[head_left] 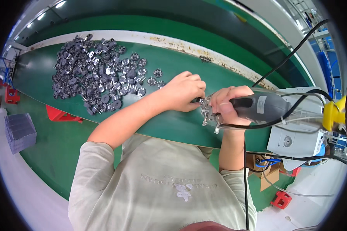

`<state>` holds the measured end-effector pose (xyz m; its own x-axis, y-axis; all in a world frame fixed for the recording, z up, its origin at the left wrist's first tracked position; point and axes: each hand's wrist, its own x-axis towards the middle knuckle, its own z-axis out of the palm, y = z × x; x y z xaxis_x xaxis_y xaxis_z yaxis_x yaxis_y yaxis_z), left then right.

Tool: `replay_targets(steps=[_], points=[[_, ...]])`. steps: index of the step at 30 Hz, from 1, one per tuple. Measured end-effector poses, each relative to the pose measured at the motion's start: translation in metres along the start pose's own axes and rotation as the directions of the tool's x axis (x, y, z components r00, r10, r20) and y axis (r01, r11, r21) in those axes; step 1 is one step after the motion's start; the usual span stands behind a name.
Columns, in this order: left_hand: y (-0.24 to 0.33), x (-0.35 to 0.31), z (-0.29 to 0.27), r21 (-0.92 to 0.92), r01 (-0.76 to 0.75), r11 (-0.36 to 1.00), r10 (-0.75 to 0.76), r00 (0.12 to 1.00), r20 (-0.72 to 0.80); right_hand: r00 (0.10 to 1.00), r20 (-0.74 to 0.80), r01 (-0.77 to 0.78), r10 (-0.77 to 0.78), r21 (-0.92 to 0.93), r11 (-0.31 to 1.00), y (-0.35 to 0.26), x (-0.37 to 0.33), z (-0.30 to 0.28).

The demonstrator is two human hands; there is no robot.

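My right hand (229, 104) is wrapped round a grey handheld power screwdriver (268, 108), which lies nearly level, its metal nose pointing left. A black cable and clear hose run along the tool. My left hand (184, 92) is closed with its fingertips against the nose; a bit of something dark shows between them, mostly hidden by the fingers. Left of that hand, a few small round black parts with metal pins (152, 81) lie loose on the green bench top (173, 129). Farther left is a large heap of similar black parts (92, 73).
A pale machine with a round gauge (287, 141) stands at the bench's right end, with cables around it. A worn white rail (154, 38) borders the far side. Red stools (61, 114), a grey stack (20, 133) and an open cardboard box (270, 178) are below bench level.
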<state>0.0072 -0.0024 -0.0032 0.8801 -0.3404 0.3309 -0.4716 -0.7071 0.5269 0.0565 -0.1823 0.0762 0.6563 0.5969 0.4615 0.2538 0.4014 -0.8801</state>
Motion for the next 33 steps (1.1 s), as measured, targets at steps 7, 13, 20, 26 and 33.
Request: replay_targets(steps=[7,13,20,26,33], points=[[-0.014,0.011,-0.054,0.194,0.14,0.971,-0.144,0.99,0.009,0.97,-0.097,0.231,-0.221,0.113,0.966,-0.071,0.016,-0.011],[-0.149,0.075,-0.093,0.358,0.545,0.758,-0.528,0.835,-0.153,0.965,-0.231,0.092,-0.127,-0.155,0.984,-0.064,0.029,0.001],[-0.111,0.05,-0.101,0.46,0.504,0.731,-0.452,0.863,-0.228,0.934,-0.335,0.085,-0.125,-0.129,0.988,-0.03,0.024,0.005],[-0.014,-0.038,-0.092,0.302,0.494,0.816,-0.53,0.847,0.048,0.928,-0.292,0.207,-0.234,-0.119,0.971,-0.013,0.029,-0.008],[-0.024,-0.028,-0.081,0.23,0.491,0.84,-0.486,0.87,-0.08,0.95,-0.119,0.215,-0.288,-0.422,0.881,-0.011,0.026,-0.023]])
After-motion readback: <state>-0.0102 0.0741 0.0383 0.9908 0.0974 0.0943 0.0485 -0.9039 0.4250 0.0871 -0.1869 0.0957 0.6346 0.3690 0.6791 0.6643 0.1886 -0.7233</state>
